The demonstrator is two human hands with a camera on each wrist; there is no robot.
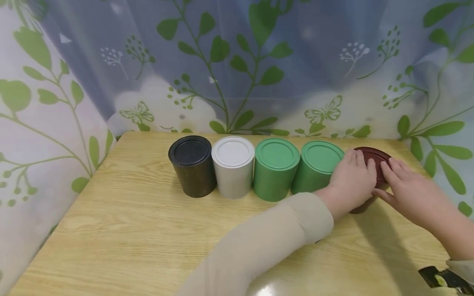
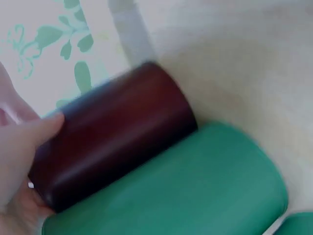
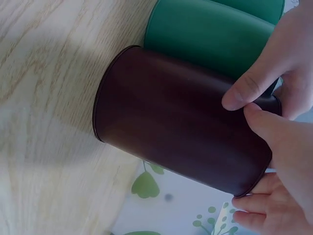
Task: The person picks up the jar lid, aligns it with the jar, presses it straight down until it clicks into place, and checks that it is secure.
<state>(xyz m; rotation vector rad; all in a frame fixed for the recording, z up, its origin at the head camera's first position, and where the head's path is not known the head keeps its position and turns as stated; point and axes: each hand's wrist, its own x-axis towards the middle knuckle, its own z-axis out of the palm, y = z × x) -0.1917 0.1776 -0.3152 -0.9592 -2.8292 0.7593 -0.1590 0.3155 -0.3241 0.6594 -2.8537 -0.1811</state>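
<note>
A dark maroon can [image 1: 376,158] stands at the right end of a row of cans on a wooden table [image 1: 148,230]. My left hand [image 1: 352,181] grips it from the left, fingers over the lid and thumb on the side wall. My right hand [image 1: 411,191] holds it from the right, fingers curled over the lid's rim. In the right wrist view both thumbs press the maroon can's [image 3: 176,122] side, and the right hand [image 3: 279,171] wraps round its lid end. The left wrist view, blurred, shows the left hand [image 2: 19,152] on the maroon can [image 2: 117,137], which touches a green can [image 2: 195,191].
To the left of the maroon can stand two green cans [image 1: 318,164] [image 1: 275,168], a white can [image 1: 233,166] and a black can [image 1: 192,164], all side by side. A leaf-print curtain [image 1: 237,61] hangs behind the table. A small black object [image 1: 440,277] lies at the front right corner.
</note>
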